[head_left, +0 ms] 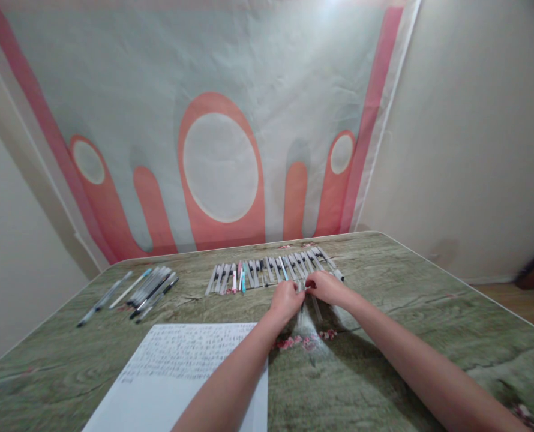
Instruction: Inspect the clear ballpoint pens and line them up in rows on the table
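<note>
My left hand [287,300] and my right hand [328,288] are close together just in front of a row of pens [253,274], fingertips nearly meeting. Both hands are closed in a pinch. A slim clear pen piece [300,318] points down from the left fingers. Below the right fingers a second clear pen piece [317,308] slants toward me. The fingers hide the upper ends of both, so I cannot tell whether they are joined. Most pens in the row are clear with black parts; a few are pink or light blue.
A sheet of paper with handwriting [168,387] lies partly under my left forearm. More pens [154,291] are heaped at the left, with a single pen [105,299] beside them. The wooden-patterned table [406,300] reaches a wall hung with a printed backdrop [159,78].
</note>
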Available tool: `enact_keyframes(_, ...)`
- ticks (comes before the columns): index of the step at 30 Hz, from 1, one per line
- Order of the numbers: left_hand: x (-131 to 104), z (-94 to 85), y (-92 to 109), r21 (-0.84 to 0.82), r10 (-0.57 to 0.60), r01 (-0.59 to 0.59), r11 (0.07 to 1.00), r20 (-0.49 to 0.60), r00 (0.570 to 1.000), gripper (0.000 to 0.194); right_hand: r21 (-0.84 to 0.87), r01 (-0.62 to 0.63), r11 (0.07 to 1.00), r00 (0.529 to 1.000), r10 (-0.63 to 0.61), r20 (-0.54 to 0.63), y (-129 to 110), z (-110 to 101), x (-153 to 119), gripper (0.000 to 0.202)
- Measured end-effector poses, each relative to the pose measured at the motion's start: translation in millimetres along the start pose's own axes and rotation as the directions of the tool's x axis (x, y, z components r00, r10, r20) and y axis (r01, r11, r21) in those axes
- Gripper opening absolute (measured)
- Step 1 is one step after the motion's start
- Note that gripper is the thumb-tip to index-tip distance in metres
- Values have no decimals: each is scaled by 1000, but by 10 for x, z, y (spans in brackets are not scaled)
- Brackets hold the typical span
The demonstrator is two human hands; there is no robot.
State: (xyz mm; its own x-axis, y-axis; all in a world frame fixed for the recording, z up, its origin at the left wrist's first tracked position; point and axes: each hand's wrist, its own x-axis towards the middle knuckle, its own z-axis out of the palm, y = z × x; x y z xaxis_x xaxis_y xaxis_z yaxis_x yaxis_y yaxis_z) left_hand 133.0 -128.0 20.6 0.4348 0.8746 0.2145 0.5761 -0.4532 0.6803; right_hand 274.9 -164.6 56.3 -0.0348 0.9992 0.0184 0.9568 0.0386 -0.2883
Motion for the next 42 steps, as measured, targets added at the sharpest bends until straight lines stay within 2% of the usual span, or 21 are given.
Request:
enact_keyframes(7, 26, -32, -39, -26, -3, 5, 1000, 54, 999, 9, 16, 2, 1000, 999, -1, -50, 78, -90, 6, 20)
enact_keyframes(14, 48, -34, -81, -124, -100, 125, 984, 194, 976, 10, 35, 90, 995, 990, -93, 105, 55, -158, -52, 19)
enact_keyframes(22, 47, 54, -88, -306, -125, 202, 930, 254, 959, 16, 14, 105, 994, 983, -105, 151, 4, -169, -93, 20)
enact_keyframes(25, 38, 26, -42, -353, -145, 245, 903, 285, 947, 17, 55, 138, 989, 976, -145, 164, -59, -161, -123, 21)
enact_keyframes(28, 47, -65, -14, -320, -119, 214, 923, 292, 949, 15, 77, 192, 978, 965, -203, 164, -150, -99, -149, 20)
enact_keyframes(31, 109, -236, -33, -271, -120, 186, 945, 242, 963, 16, 90, 233, 968, 952, -246, 181, -239, 1, -175, 19)
enact_keyframes(34, 230, -522, -148, -206, -158, 194, 959, 178, 971, 19, 118, 264, 957, 937, -284, 205, -298, 87, -196, 19)
enact_keyframes(36, 307, -795, -301, -80, -173, 182, 980, 102, 980, 19, 126, 279, 952, 934, -300, 196, -317, 118, -203, 20)
enact_keyframes(38, 338, -1122, -508, 87, -225, 228, 970, -50, 973, 20, 136, 296, 945, 933, -317, 170, -325, 129, -203, 21)
enact_keyframes(40, 292, -1475, -740, 251, -270, 323, 913, -222, 937, 18, 147, 306, 941, 935, -326, 141, -334, 125, -203, 21)
enact_keyframes(42, 169, -1812, -958, 287, -305, 395, 872, -313, 899, 20, 158, 307, 939, 938, -326, 116, -361, 110, -212, 22)
